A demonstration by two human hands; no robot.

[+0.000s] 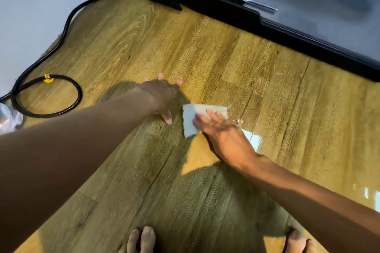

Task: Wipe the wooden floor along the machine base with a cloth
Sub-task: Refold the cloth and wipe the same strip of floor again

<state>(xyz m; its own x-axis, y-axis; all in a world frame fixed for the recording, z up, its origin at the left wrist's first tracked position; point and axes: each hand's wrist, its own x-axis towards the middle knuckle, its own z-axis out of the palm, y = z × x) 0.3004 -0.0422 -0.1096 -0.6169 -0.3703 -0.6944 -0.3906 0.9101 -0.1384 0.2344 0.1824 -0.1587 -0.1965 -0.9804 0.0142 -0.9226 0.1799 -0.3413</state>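
Note:
A pale grey cloth (191,118) lies flat on the wooden floor (205,57) in the middle of the view. My right hand (222,131) presses down on it with straight fingers, covering its right half. My left hand (162,96) rests on the floor just left of the cloth, fingers spread, not touching it. The black machine base (308,41) runs diagonally across the upper right, some way beyond the cloth.
A black cable (67,24) runs along the grey wall (30,6) at the left and coils into a loop (47,96) with a yellow tag. A metal pin (257,4) sticks out of the machine. Bare toes (141,240) show at the bottom edge.

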